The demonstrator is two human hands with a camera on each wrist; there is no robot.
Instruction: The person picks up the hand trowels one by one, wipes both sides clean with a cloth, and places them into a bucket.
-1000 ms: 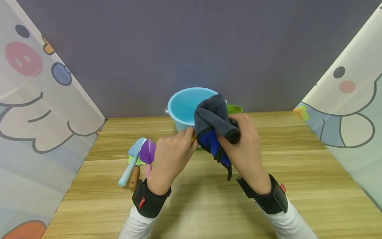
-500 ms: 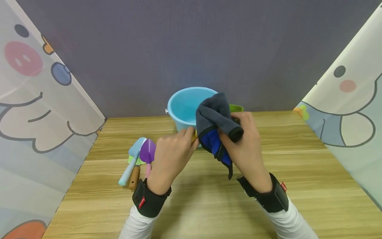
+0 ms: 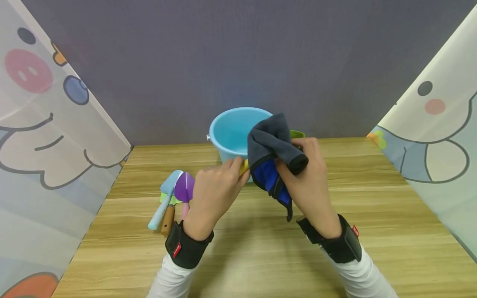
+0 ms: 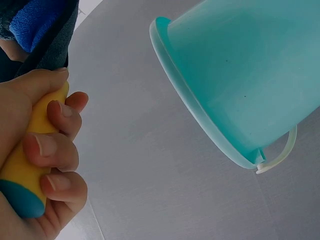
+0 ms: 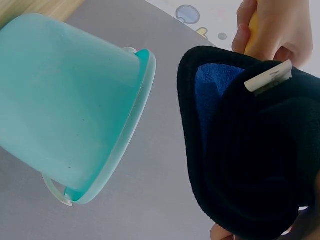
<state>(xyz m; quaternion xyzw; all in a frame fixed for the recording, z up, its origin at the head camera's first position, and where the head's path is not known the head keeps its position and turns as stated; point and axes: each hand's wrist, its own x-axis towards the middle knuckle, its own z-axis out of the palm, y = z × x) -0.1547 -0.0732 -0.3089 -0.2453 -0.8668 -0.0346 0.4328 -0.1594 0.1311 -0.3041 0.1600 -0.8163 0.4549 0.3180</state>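
The left hand curls closed round a yellow-and-teal handle; the right hand clasps a grey-and-blue cloth just beside it, the light-blue bucket beyond both. This looks like wiping: hold the handle steady and work the cloth evenly outward.

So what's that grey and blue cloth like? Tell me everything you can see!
The cloth is grey on one face and blue and fluffy-looking on the other, with black edging and a small white tag. It looks soft. It's bunched and folded, held up off the table by the right grip, with a dark tip dangling down. In the head view it covers part of the blue bucket. A yellow handle in the left grip runs up to it; the handle's top is hidden.
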